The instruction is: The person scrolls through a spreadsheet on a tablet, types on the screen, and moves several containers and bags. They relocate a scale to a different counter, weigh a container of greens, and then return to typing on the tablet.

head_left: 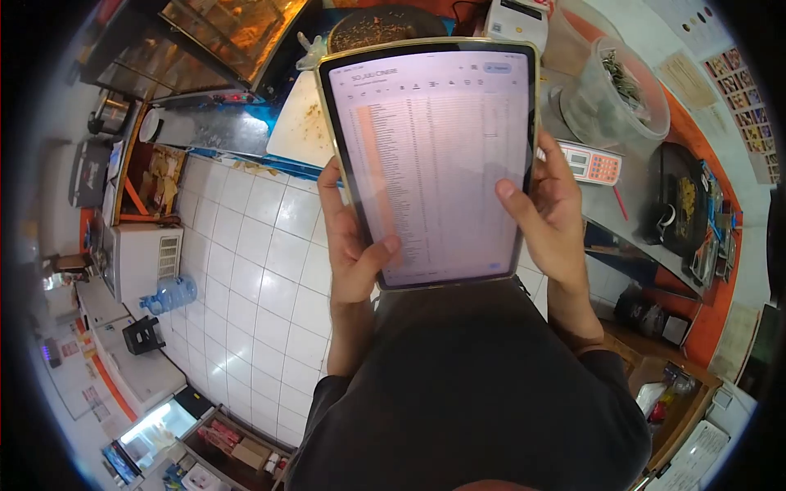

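Observation:
Upright in front of me is a tablet in a pale-edged case, its lit screen filled with a long spreadsheet that has an orange column. My left hand grips its left edge, thumb lying on the lower left of the screen and fingers wrapped behind. On the opposite side my right hand holds the right edge, with the thumb over the screen and the other fingers mostly hidden behind the tablet. The small text on the screen is too fine to read.
Behind the tablet runs a counter with a white cutting board, a dark round pan, a calculator and a clear plastic tub. A glass display case stands at upper left. A blue water bottle lies on the tiled floor.

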{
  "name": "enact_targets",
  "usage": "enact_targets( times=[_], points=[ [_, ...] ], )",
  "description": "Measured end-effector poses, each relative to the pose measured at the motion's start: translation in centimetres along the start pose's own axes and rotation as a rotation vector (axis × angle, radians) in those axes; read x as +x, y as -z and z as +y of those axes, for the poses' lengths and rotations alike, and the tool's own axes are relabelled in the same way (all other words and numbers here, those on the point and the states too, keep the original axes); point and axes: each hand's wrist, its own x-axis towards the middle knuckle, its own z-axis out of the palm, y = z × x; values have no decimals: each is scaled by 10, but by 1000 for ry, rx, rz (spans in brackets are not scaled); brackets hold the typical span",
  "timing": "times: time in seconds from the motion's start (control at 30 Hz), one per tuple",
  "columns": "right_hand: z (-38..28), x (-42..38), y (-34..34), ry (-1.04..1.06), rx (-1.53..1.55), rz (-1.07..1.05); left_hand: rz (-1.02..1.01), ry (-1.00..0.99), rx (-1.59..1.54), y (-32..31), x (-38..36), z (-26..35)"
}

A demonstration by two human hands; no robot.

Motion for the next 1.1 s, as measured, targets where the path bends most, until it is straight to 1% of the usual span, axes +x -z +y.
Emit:
enact_targets(
  times=[0.03, 0.07, 0.1, 0.17, 0.23, 0.3, 0.43, 0.53, 0.6, 0.8, 0.9, 1.03, 1.1],
  points=[
    [-1, 2, -1, 4, -3, 42, -37, -12, 48, 4, -1, -2],
    [-3, 4, -2, 10, -6, 85, -33, -14, 49, 4, -2, -2],
    [-6, 9, -4, 55, 36, 78, -53, -20, 47, 2, -3, -2],
    [-9, 15, -3, 41, 15, 68, -98, -21, 50, 2, -6, -2],
    [-11, 16, 0, 30, -7, 57, -74, -20, 46, -2, -8, -1],
    [-12, 13, 4, 79, -60, -64, -45, -21, 42, -2, -8, -1],
    [-10, 13, 6, 107, -88, -119, -69, -43, 58, 2, -8, -2],
    [-11, 15, 3, 104, -128, -72, -79, -32, 74, 1, -8, -1],
    [-14, 17, -1, 44, -21, -5, -86, -26, 90, 1, -8, 0],
    [-12, 17, -4, 99, -55, 17, -55, -19, 110, -2, -10, 4],
    [-11, 19, -5, 82, -56, 44, -64, -37, 106, -2, -10, 2],
    [-10, 20, -2, 76, -20, 28, -93, -17, 94, -1, -9, 1],
    [-9, 19, 0, 72, -61, 44, -104, -4, 90, -2, -8, 0]
  ],
)
